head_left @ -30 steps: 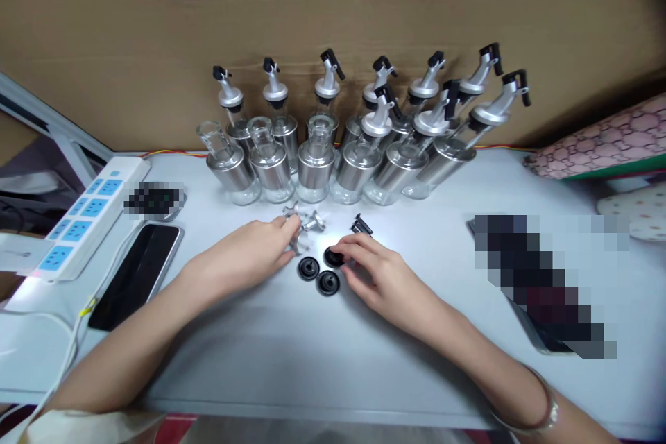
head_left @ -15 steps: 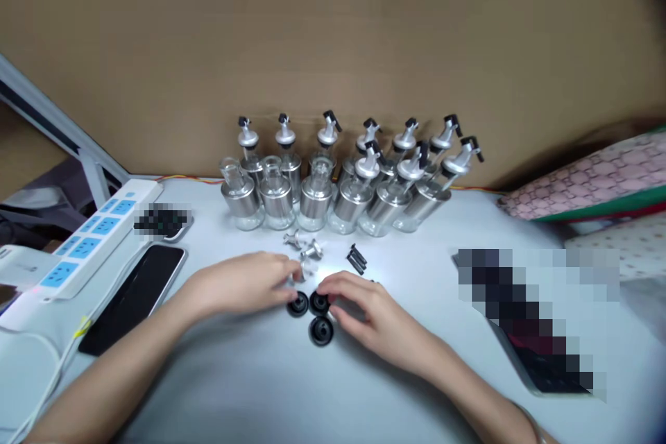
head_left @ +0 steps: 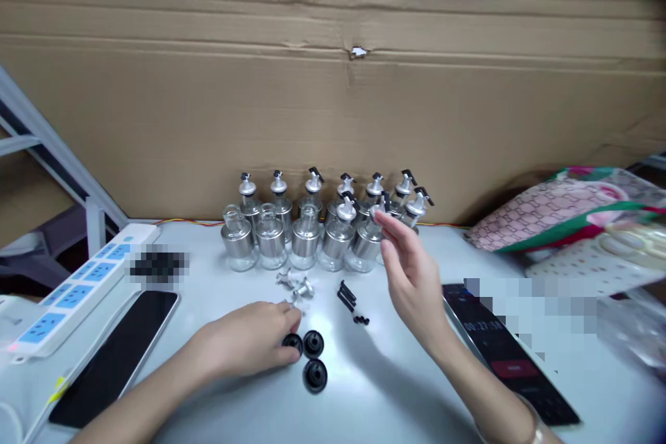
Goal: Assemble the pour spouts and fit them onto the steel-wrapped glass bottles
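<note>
My left hand (head_left: 247, 338) is low over the table, its thumb and forefinger closed about the left-hand round black cap (head_left: 293, 344). Two more black caps (head_left: 313, 344) lie just right of it. Several small silver pourer tops (head_left: 303, 288) rest beyond its fingertips. My right hand (head_left: 413, 277) is raised, fingers stretched and thumb apart, with nothing visible in it. Its fingertips overlap the pourer of a front-row glass bottle (head_left: 365, 244); whether they touch is unclear. Between the hands lie thin black sticks (head_left: 347, 296) and tiny black pieces (head_left: 361, 320).
Glass bottles with steel bands stand in two rows before a cardboard wall (head_left: 333, 118); three in front at left have bare necks (head_left: 306, 215). A power strip (head_left: 86, 291) and a phone (head_left: 117, 361) lie left. Another phone (head_left: 499, 354) and patterned bags (head_left: 546, 215) are at right.
My right hand has left the black caps and risen away towards the bottles. My left hand stays by the left cap. The view has tilted up, showing more cardboard.
</note>
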`<state>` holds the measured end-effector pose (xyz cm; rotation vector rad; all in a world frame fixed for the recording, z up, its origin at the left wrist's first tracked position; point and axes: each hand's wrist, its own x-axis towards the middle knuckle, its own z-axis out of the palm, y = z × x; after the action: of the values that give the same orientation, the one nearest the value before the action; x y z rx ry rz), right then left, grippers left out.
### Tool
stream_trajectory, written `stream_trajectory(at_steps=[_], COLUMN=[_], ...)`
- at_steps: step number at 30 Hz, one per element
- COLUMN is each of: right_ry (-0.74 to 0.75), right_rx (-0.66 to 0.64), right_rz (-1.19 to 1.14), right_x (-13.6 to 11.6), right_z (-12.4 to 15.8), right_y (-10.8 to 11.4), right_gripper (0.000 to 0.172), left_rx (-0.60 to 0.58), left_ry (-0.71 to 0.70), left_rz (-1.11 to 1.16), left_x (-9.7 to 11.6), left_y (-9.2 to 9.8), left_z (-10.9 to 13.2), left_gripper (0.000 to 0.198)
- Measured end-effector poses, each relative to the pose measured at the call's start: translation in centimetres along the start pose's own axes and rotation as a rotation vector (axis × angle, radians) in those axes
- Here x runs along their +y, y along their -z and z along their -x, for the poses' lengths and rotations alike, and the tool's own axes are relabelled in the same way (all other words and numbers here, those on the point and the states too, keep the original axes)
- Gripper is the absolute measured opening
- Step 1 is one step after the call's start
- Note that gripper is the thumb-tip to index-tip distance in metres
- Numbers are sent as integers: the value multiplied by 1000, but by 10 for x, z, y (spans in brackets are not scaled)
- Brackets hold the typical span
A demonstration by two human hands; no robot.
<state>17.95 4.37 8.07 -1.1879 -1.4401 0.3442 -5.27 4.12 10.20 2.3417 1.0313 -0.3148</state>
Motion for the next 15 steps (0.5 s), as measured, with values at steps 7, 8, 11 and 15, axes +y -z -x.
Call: stream_trajectory(at_steps=[7,8,11,15], right_ry=[-61,-71,-87,-82], right_rx=[31,40,46,48], right_rz=[-125,-127,-128,-148], right_x=[24,27,33,28], right_z=[-23,-26,-35,-38], right_y=[-48,-53,-62,-59], right_gripper=[49,51,51,36], left_rx=[93,99,118,249], left_ry=[65,50,24,63], left_rz=[-128,-134,-161,-154], left_x=[12,14,17,16], left_y=[3,3,5,9], left_z=[13,14,15,12], left_gripper=[25,24,21,20])
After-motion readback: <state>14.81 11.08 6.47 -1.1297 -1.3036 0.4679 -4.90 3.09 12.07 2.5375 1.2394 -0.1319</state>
